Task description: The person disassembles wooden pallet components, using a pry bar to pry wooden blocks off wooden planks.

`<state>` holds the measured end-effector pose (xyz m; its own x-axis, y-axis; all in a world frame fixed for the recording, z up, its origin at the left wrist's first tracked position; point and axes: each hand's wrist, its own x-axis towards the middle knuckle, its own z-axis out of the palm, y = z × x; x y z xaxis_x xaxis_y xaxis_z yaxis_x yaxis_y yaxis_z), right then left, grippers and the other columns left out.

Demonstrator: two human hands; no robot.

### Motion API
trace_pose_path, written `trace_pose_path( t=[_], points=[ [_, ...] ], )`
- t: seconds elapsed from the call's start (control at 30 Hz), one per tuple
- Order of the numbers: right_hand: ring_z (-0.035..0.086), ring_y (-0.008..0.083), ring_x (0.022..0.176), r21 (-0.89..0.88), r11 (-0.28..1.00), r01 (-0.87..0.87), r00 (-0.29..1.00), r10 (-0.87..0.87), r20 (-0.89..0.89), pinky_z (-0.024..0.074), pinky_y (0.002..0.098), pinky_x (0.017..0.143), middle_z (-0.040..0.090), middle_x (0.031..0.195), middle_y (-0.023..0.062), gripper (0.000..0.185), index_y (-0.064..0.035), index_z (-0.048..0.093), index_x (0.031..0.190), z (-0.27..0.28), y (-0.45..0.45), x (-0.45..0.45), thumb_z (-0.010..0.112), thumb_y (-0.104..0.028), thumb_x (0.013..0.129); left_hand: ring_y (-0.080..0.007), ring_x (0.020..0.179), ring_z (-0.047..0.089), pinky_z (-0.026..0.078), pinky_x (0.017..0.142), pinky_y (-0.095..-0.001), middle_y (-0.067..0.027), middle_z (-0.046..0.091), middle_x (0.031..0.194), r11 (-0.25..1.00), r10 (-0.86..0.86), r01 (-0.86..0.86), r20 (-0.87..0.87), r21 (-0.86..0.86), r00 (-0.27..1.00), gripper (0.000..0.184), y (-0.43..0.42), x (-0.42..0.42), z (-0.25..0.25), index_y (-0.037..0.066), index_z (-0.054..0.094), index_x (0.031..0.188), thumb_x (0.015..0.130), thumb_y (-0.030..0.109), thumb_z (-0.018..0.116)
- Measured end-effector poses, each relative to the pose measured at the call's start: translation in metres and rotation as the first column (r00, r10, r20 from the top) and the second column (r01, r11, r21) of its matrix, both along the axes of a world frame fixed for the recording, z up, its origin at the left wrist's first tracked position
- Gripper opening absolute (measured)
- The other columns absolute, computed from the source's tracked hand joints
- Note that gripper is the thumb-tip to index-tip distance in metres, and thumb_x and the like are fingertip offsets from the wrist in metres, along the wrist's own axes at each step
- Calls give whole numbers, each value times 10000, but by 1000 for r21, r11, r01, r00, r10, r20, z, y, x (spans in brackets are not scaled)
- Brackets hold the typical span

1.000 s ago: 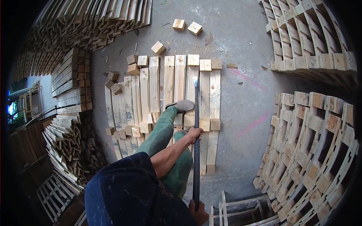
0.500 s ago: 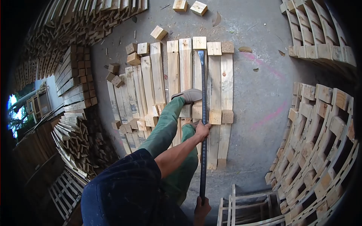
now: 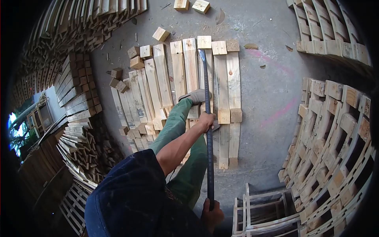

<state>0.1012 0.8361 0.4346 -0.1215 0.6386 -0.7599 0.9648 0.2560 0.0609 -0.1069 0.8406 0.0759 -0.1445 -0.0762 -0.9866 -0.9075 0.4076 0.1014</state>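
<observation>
A long, dark, ribbed pry bar point(image 3: 209, 166) runs up the middle of the head view. My left hand point(image 3: 206, 121) is closed around its shaft about midway. Lower down, my right hand point(image 3: 212, 215) grips the rear end. The bar's flat, bright tip point(image 3: 202, 55) lies by the near edge of a wooden block point(image 3: 204, 42) at the far end of a board. Underneath lies a pallet of parallel boards point(image 3: 178, 75) with blocks at their ends and middles. One shoe point(image 3: 195, 96) of mine is on those boards; the other is mostly hidden behind my left arm and the bar.
Loose wooden blocks point(image 3: 161, 34) are scattered beyond the pallet and at its left. Stacked pallets point(image 3: 331, 150) rise at the right, others point(image 3: 327, 46) at the upper right. Piles of boards point(image 3: 79, 23) and stacked blocks point(image 3: 79, 85) line the left. A slatted frame point(image 3: 264, 227) stands at the bottom right.
The bar has tilted, its tip shifting slightly left relative to the end block. My left hand has moved up and left with the shaft. Both hands keep their grip; the view has shifted a little.
</observation>
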Motion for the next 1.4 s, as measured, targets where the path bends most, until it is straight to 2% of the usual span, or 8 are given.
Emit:
trace_pose_path(
  t=[0.2,0.53,0.8,0.87,1.13,1.2,1.27,1.4],
  points=[
    [544,307,488,43,999,1,996,3,-87,427,430,481,566,538,88,292,-101,615,771,-42,18,77,655,-390,775,-203,372,484,395,327,-339,-125,528,604,999,-22,12,-195,-52,981,234,19,39,-7,-75,480,914,823,123,564],
    [629,341,586,-130,990,48,998,-41,50,478,450,549,619,604,137,376,-118,601,902,43,-18,-54,576,-481,805,-151,370,409,341,325,-302,-37,439,548,993,-97,92,81,67,992,243,-4,-50,32,8,483,778,884,206,576],
    [544,343,498,-47,997,59,993,-64,-104,409,473,483,536,526,114,368,-81,541,723,-121,-80,157,593,-434,815,-270,486,603,468,403,-376,-186,599,708,898,-432,368,-323,-240,842,318,-49,108,-89,-70,468,1003,811,158,579],
    [544,345,506,-61,994,88,983,-97,-156,402,466,483,533,537,118,356,-68,551,739,-143,-72,191,601,-411,818,-269,491,602,475,425,-377,-189,600,720,916,-393,330,-335,-230,857,336,-25,101,-59,-66,465,1010,811,175,588],
    [551,341,520,-68,991,114,993,-115,-18,426,471,509,565,582,133,338,-77,565,778,-16,-48,46,660,-402,770,-199,414,520,425,379,-355,-119,557,631,974,-225,216,-185,-68,957,355,-20,25,-5,-65,450,971,822,211,616],
    [535,306,471,-193,886,422,865,-457,-206,428,418,466,541,540,121,347,-129,628,886,-1,-63,35,525,-460,867,-175,397,490,390,342,-343,-85,514,586,980,-201,200,-161,-21,966,325,-18,-1,10,-49,452,933,843,223,606],
    [591,351,568,-139,964,228,974,-226,34,453,468,548,577,584,140,434,-73,573,827,8,-48,-15,638,-496,755,-169,384,471,372,326,-333,-73,488,566,985,-144,152,-100,78,984,290,-15,-21,6,-26,450,887,859,223,595],
    [492,263,419,73,997,-10,989,21,-147,420,392,436,492,500,102,328,-134,615,815,-26,-48,26,547,-453,854,-141,337,389,356,290,-294,-38,431,563,997,-56,59,-52,52,997,286,-4,7,-9,-12,436,978,870,208,584]
  ],
)
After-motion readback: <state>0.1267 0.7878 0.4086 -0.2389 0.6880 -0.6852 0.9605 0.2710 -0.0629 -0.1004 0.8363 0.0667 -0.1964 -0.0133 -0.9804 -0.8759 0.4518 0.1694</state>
